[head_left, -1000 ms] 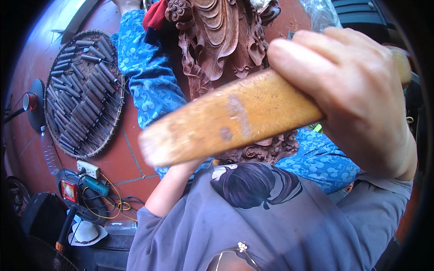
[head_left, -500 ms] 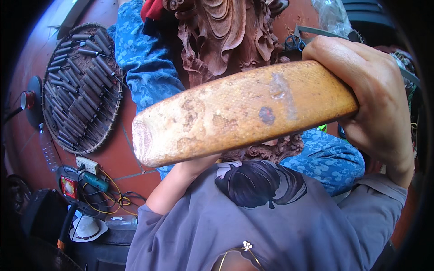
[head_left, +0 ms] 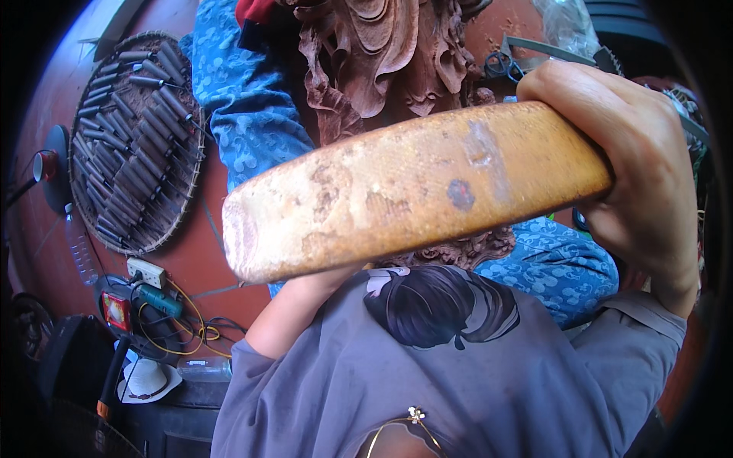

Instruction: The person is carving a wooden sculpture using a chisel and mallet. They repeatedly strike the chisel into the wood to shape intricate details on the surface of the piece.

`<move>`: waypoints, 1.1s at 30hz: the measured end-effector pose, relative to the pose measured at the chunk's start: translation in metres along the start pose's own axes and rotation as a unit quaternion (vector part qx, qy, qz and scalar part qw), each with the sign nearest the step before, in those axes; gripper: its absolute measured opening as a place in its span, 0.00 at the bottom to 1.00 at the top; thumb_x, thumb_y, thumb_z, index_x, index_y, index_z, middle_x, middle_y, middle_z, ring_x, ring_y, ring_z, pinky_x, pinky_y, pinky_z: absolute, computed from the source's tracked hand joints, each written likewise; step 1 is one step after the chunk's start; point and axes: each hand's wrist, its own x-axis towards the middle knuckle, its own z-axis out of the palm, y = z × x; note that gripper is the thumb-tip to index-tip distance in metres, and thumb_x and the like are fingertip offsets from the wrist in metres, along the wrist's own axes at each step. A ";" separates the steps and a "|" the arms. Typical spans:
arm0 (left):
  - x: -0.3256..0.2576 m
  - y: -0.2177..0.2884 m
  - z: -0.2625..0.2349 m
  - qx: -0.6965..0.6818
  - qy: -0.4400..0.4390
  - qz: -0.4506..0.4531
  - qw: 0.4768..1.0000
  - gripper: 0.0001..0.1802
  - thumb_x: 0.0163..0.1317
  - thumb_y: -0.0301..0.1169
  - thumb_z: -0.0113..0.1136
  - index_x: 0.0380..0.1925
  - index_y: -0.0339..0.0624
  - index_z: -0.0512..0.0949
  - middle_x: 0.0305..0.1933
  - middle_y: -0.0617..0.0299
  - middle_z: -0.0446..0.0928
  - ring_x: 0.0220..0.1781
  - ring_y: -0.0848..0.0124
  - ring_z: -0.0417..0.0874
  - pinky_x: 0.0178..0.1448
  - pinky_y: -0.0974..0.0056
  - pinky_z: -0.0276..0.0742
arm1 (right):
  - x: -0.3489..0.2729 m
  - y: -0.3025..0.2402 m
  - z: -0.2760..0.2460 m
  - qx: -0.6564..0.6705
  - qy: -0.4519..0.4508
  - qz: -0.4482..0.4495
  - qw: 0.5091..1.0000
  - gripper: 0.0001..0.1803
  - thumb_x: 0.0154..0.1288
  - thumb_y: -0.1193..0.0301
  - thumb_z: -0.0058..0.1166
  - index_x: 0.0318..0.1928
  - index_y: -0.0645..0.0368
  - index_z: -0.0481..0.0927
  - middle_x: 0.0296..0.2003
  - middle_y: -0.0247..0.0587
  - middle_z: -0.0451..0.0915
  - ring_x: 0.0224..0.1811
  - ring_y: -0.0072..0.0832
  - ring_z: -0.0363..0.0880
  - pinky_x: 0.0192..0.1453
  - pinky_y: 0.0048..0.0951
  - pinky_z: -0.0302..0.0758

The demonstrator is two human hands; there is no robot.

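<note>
firmly | right hand (head_left: 626,141) — clenched round wooden bar (head_left: 405,195) | jutting leftward | left hand — hidden, can't tell

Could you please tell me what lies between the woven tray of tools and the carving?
In the head view, a blue trouser leg, red floor and a red cloth lie between the woven tray and the carving.

At 9 o'clock a clear bottle (head_left: 79,252) stands out against the red floor (head_left: 200,267), with a white power strip (head_left: 146,270) and teal tool (head_left: 159,301) between 8 and 9. A white hat (head_left: 146,375) is at 8 o'clock; scissors (head_left: 502,65) and a clear bag (head_left: 569,30) are between 1 and 2.
</note>
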 end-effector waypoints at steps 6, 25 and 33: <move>0.004 -0.003 0.012 -0.036 0.014 -0.014 0.999 0.15 0.61 0.18 0.60 0.47 0.37 0.72 0.45 0.50 0.80 0.49 0.55 0.82 0.56 0.48 0.77 | -0.001 -0.027 -0.017 -0.144 0.011 0.011 0.989 0.29 0.41 0.61 0.66 0.44 0.66 0.78 0.36 0.51 0.80 0.37 0.49 0.81 0.40 0.39 0.76; 0.036 -0.004 -0.155 -0.236 0.267 -0.119 0.927 0.22 0.72 0.37 0.54 0.60 0.39 0.64 0.51 0.39 0.77 0.55 0.42 0.82 0.58 0.51 0.83 | -0.159 0.006 0.005 -0.081 0.036 0.152 0.984 0.17 0.43 0.73 0.69 0.28 0.62 0.71 0.28 0.44 0.70 0.34 0.45 0.70 0.41 0.43 0.67; 0.039 -0.013 -0.184 -0.116 0.258 -0.218 0.934 0.23 0.78 0.41 0.42 0.59 0.31 0.63 0.48 0.39 0.79 0.59 0.46 0.81 0.61 0.57 0.78 | -0.189 0.046 0.064 0.024 -0.016 0.166 0.986 0.17 0.41 0.71 0.68 0.26 0.62 0.71 0.27 0.42 0.70 0.33 0.44 0.71 0.49 0.46 0.70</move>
